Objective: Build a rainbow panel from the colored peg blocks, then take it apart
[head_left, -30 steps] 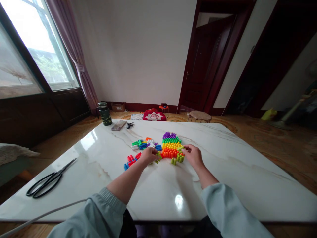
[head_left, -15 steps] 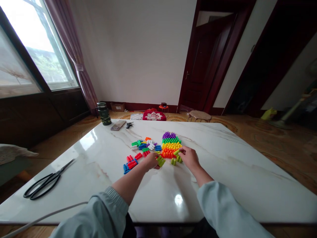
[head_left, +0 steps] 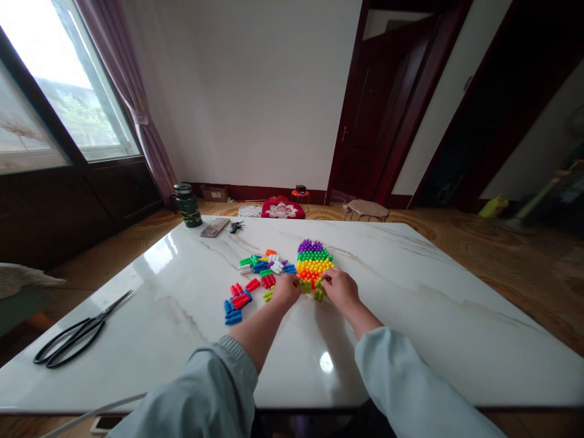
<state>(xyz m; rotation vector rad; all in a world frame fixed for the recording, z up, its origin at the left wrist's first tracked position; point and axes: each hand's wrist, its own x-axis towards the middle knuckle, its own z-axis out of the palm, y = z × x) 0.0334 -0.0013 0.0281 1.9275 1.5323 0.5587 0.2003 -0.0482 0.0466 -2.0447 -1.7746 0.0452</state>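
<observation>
Rows of purple, green, yellow and orange rounded plastic pieces form a banded block (head_left: 314, 258) on the table. At its near edge my left hand (head_left: 288, 290) is closed on a yellow-green plastic piece (head_left: 305, 286). Just to the right, my right hand (head_left: 340, 287) pinches another yellow-green piece (head_left: 320, 282) against the block's near right corner. More yellow-green pieces (head_left: 318, 295) lie below that corner. Left of my left hand are loose red pieces (head_left: 240, 300), blue pieces (head_left: 233, 317) and white pieces (head_left: 275, 263). My fingertips partly hide the pieces they hold.
Black-handled scissors (head_left: 82, 334) lie at the left of the white marble-patterned table (head_left: 410, 353). A camouflage flask (head_left: 188, 205), a phone (head_left: 215, 227) and keys (head_left: 236, 226) are by the far left edge. A pale cable (head_left: 104, 406) crosses the near left corner.
My left hand has moved right and slightly up, bringing its yellow-green piece to the block's near edge. My right hand has shifted slightly left. The view has tilted slightly.
</observation>
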